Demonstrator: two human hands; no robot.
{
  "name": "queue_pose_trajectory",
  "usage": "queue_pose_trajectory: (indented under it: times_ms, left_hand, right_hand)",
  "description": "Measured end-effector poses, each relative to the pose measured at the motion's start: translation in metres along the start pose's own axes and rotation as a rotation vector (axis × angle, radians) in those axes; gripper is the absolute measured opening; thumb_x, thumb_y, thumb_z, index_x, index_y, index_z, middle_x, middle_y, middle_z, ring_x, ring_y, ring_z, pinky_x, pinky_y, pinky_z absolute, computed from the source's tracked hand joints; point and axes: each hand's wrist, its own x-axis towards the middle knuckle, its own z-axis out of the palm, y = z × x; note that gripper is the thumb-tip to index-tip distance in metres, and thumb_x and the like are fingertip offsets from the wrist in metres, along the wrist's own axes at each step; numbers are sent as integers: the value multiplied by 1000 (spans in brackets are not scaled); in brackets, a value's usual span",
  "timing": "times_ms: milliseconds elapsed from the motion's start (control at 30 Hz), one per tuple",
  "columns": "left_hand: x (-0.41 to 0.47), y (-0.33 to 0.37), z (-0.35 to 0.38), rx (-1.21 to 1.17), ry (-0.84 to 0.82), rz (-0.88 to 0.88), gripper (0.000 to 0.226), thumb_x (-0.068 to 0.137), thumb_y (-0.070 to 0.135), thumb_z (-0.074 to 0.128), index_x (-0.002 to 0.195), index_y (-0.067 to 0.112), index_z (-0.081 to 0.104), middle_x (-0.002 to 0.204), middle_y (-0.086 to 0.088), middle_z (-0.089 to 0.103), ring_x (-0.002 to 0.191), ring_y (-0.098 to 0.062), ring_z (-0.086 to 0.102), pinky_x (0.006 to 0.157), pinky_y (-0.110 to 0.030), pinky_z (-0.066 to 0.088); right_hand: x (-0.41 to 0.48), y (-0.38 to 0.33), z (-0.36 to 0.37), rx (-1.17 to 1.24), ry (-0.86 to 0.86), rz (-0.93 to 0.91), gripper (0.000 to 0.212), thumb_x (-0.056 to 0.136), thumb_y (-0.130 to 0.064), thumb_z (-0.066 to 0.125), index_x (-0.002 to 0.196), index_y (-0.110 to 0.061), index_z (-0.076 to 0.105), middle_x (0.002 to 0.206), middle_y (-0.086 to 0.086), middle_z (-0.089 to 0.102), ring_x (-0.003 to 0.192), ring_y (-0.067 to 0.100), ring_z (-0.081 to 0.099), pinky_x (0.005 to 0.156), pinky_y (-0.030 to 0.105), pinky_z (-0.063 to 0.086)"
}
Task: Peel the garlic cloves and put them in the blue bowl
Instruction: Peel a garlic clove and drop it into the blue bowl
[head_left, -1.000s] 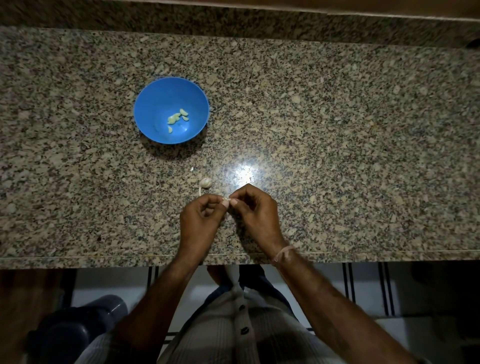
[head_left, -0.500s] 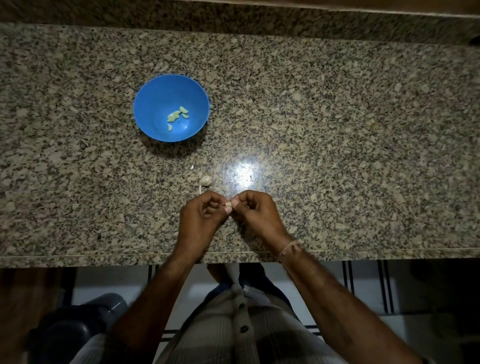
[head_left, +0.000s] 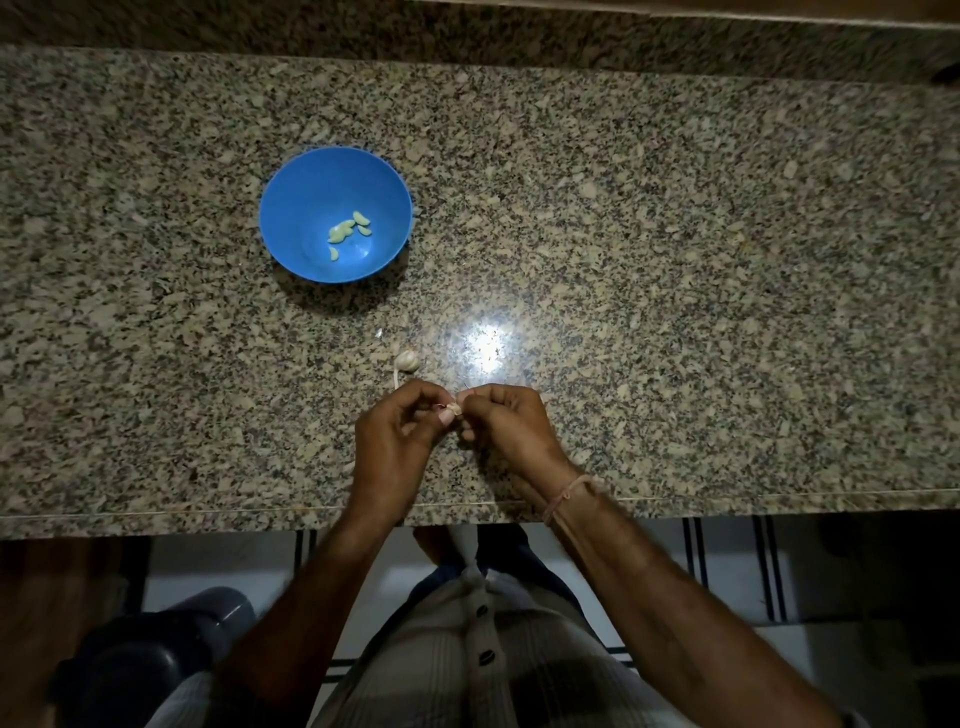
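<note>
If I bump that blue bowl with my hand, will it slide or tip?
The blue bowl probably slides easily: it holds only a few peeled cloves, so it is likely light, and the granite counter looks polished, showing glare. Its walls curve in toward a narrower base, so a push at the rim might rock it.

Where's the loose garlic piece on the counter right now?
Head view: the garlic piece lies on the granite counter just beyond the left hand, left of the light glare and nearer the person than the blue bowl.
</note>
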Motion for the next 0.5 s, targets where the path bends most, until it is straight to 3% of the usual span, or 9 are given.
queue_pose_trajectory:
  times_ms: [167,333,433,500]
  left_hand:
    - [-2,0,8,-177,42,-152,8,92,8,77,99,11,77,90,-7,79,88,-24,78,82,-41,65]
    - [-3,-4,13,-132,75,-150,12,90,7,78,101,14,77,92,-3,79,86,-20,78,81,-39,65]
    - [-2,-8,14,-217,106,-208,12,92,5,76,102,11,76,93,-8,79,88,-29,78,83,-46,64]
    - [2,-12,13,-262,130,-256,11,94,6,74,103,11,76,95,-13,79,92,-37,76,87,-52,63]
  right_hand:
    - [-2,3,1,-245,117,-263,5,95,-18,72,94,-16,77,88,-1,78,86,18,75,79,35,64]
    - [-5,2,7,-88,162,-193,4,95,-12,73,93,-13,76,87,7,78,82,22,76,76,39,66]
    - [-6,3,4,0,93,-198,3,95,-7,74,98,-8,74,92,15,75,81,22,74,73,34,65]
    - [-5,4,-1,5,13,-218,7,95,-5,74,101,-7,75,93,15,74,85,24,74,77,40,66]
